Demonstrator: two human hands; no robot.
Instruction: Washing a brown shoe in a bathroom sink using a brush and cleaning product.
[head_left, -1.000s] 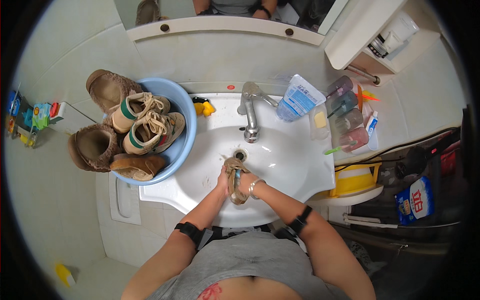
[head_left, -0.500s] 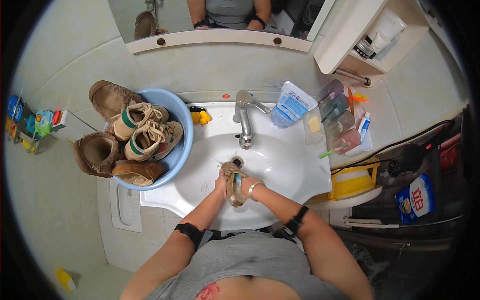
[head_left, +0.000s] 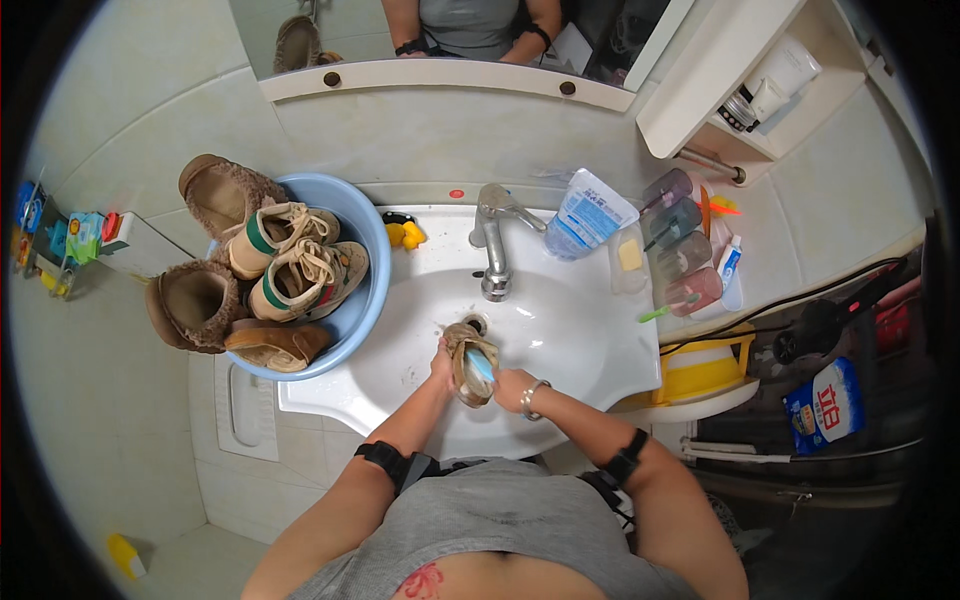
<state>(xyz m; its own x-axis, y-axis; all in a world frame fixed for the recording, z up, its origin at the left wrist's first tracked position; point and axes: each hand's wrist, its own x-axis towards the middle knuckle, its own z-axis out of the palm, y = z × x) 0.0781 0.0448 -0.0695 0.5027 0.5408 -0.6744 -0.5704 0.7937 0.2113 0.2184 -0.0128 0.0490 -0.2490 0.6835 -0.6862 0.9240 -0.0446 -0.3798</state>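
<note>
My left hand (head_left: 441,366) grips a wet beige shoe (head_left: 471,389) by its side, low over the white sink (head_left: 575,345) and just in front of the drain. The fingers of my right hand (head_left: 512,389) are closed on a slim light blue brush (head_left: 481,365), which reaches into the shoe's opening; its bristles are hidden. Behind the shoe stands the chrome faucet (head_left: 494,250). On the left of the sink, a light blue basin (head_left: 376,290) holds several shoes, among them a pair of cream sneakers (head_left: 285,240) and brown fleece-lined shoes (head_left: 195,305).
A blue-and-white refill pouch (head_left: 590,218) and a soap dish with yellow soap (head_left: 630,252) sit right of the faucet. Beyond them are several tinted cups (head_left: 685,250). A yellow duck (head_left: 406,235) rests by the basin. The mirror ledge (head_left: 450,82) runs along the wall.
My right hand has drawn away from the shoe toward the right, and more of the blue brush shows. The shoe's opening is turned further upward. My left hand keeps its grip.
</note>
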